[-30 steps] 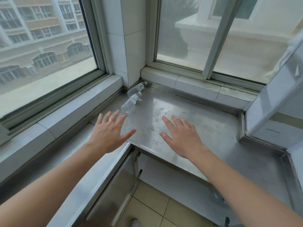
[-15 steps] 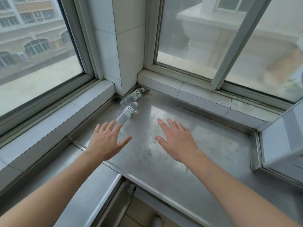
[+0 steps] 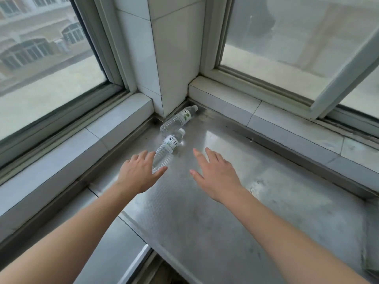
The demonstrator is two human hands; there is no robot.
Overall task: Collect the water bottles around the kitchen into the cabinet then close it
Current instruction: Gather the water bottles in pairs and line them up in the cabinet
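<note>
Two clear water bottles lie on their sides in the far corner of a steel counter [image 3: 215, 212]. The nearer bottle [image 3: 167, 149] has a white label and white cap. The farther bottle [image 3: 179, 118] has a green-marked label and rests against the tiled pillar. My left hand [image 3: 139, 173] is spread flat, fingers straight, its fingertips at the base of the nearer bottle and covering part of it. My right hand [image 3: 215, 175] hovers open over the counter, to the right of the nearer bottle and apart from it. The cabinet is out of view.
A white tiled pillar [image 3: 168, 58] stands in the corner between two windows. Tiled sills [image 3: 287, 124] run along the back and the left side [image 3: 67, 146]. An open window sash [image 3: 346, 74] leans in at the upper right. The counter's front edge drops off at the bottom.
Both hands have moved forward toward the corner. My left hand now reaches the base of the nearer bottle. The view has closed in on the bottles, which lie as before.
</note>
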